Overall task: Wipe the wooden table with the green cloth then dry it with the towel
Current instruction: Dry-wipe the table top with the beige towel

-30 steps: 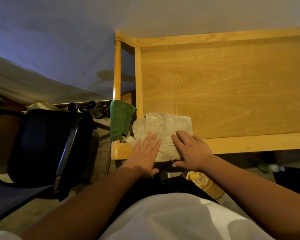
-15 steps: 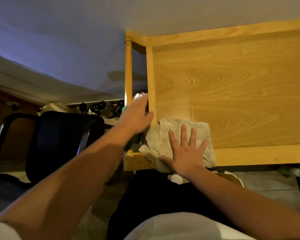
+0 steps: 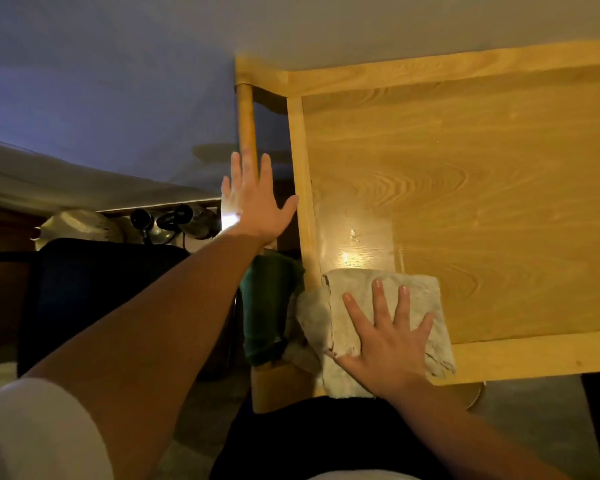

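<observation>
Pressing flat on the towel (image 3: 388,313) at the near left corner of the wooden desk (image 3: 499,202), right hand (image 3: 388,344) with fingers (image 3: 378,299) spread and released, palm down, gripping nothing. Reaching out beyond the desk's left edge, left hand (image 3: 253,206) open and empty, fingers splayed in front of the round post (image 3: 246,123), touching or merely near it — hard to tell from this angle. Draped over the left rail just beside the towel, the green cloth (image 3: 264,306), hanging mostly off the desk. Glistening just beyond the towel, a wet patch (image 3: 357,237), so drying probably barely begun. Risks from here: dragging the towel's overhanging left flap against the green cloth and knocking it to the floor; sliding the towel off the near edge, since part of it already overhangs; skipping the far damp area by pressing with a flat palm only. No containers clearly in view; dark rounded objects (image 3: 163,220) behind the chair (image 3: 94,289) too dim to identify, contents unknown.
</observation>
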